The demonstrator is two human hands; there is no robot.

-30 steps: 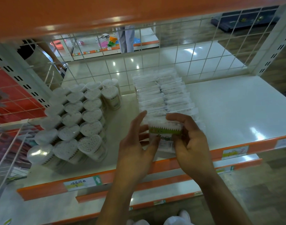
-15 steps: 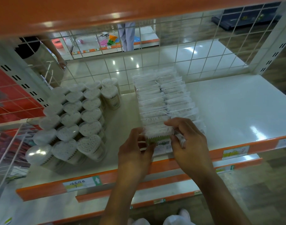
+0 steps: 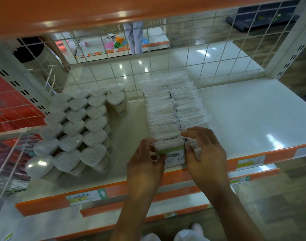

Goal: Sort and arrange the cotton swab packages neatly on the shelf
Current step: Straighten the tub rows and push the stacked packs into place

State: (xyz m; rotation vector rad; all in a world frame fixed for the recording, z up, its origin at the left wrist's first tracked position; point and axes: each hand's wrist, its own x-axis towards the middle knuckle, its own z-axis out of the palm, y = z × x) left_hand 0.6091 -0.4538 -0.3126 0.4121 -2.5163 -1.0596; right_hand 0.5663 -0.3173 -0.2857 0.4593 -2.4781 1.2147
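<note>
Two rows of flat clear cotton swab packages (image 3: 173, 105) run from the wire back panel toward the front of the white shelf (image 3: 244, 115). The front package (image 3: 173, 153), with a green and white label, stands at the near end of the left row. My left hand (image 3: 145, 160) grips its left edge and my right hand (image 3: 204, 150) grips its right edge, fingers curled over the top of the rows. Heart-shaped swab tubs (image 3: 75, 129) stand in rows on the left of the shelf.
An orange price rail (image 3: 114, 193) edges the shelf front, with another shelf lip just below. The wire grid (image 3: 201, 54) closes the back and a slotted upright (image 3: 291, 42) stands at the right. A person stands in the aisle beyond the grid.
Both hands have pushed the front package away from me and down, from held above the shelf edge to seated against the near end of the row.
</note>
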